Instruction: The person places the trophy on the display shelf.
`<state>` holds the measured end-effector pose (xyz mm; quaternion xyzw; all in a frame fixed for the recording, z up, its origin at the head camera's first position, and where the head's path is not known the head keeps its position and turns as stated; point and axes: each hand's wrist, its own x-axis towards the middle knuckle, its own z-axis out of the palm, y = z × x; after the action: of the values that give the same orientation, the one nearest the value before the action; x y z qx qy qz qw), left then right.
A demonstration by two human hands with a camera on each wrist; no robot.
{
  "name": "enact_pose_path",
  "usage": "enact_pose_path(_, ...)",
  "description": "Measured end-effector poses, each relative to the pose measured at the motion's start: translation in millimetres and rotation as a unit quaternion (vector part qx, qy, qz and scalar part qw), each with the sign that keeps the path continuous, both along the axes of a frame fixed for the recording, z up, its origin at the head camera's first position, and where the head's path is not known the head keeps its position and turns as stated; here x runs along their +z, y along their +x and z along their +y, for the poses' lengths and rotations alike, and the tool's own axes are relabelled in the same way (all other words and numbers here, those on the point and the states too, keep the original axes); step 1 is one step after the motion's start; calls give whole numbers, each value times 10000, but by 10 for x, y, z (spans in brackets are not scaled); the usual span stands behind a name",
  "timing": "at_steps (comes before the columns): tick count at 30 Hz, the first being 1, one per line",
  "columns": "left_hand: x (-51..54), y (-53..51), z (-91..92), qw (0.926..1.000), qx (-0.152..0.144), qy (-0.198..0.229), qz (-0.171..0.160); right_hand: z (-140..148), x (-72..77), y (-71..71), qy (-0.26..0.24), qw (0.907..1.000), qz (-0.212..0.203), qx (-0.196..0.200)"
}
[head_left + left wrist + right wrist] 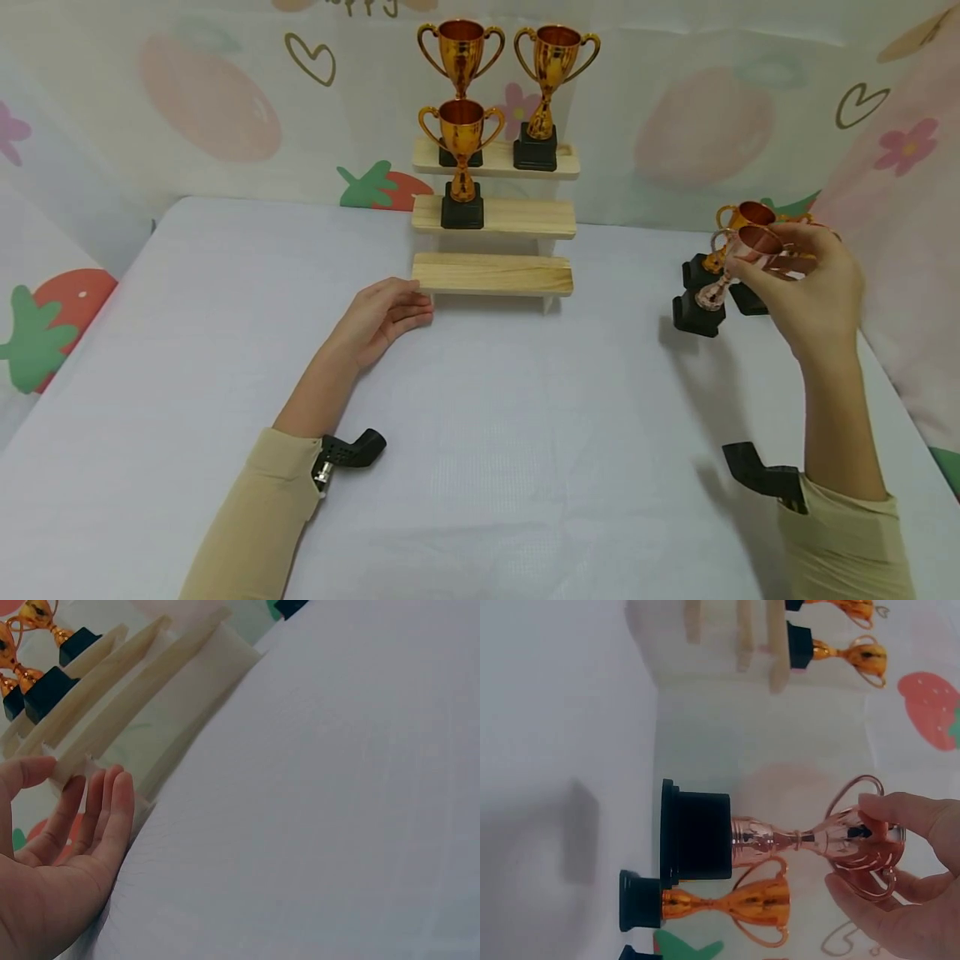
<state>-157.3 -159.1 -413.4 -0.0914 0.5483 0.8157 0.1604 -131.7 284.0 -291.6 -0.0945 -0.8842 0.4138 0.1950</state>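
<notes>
In the head view my right hand [821,287] grips a rose-gold trophy cup [712,295] by its bowl, at the right side of the table. The right wrist view shows this trophy [772,838] with its black base off the table, the thumb and fingers around the bowl and handles. At the left end of the lowest step of a tiered wooden stand [492,275], my left hand [378,323] pinches the corner. In the left wrist view the thumb lies over the step's end and the fingers lie below it.
Two gold trophies stand on the top step, the rear-left one [460,54] partly hidden and the right one [553,71] in full. Another trophy [462,137] stands left on the middle step. Behind my right hand are more trophies [750,214], partly covered. A printed cloth backs the table.
</notes>
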Motion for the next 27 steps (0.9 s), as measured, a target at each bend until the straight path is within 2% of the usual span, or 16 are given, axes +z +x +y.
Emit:
enact_pose_path(7,-5,1,4,10000,-9,36,39,-114,86,-91,-295,9987,266,330)
enact_pose_path(12,-8,-1,3,10000,-7,33,35,-203,145,-126,35,9996,4,267)
enact_pose_path(17,-8,-4,5,10000,-35,-14,30,-293,196,-171,81,9992,-159,360)
enact_pose_path(24,-6,1,0,10000,-29,16,21,-431,277,-235,17,9977,211,646)
enact_pose_path(27,-3,5,1,10000,-32,-2,41,-486,318,-267,4,9974,169,695)
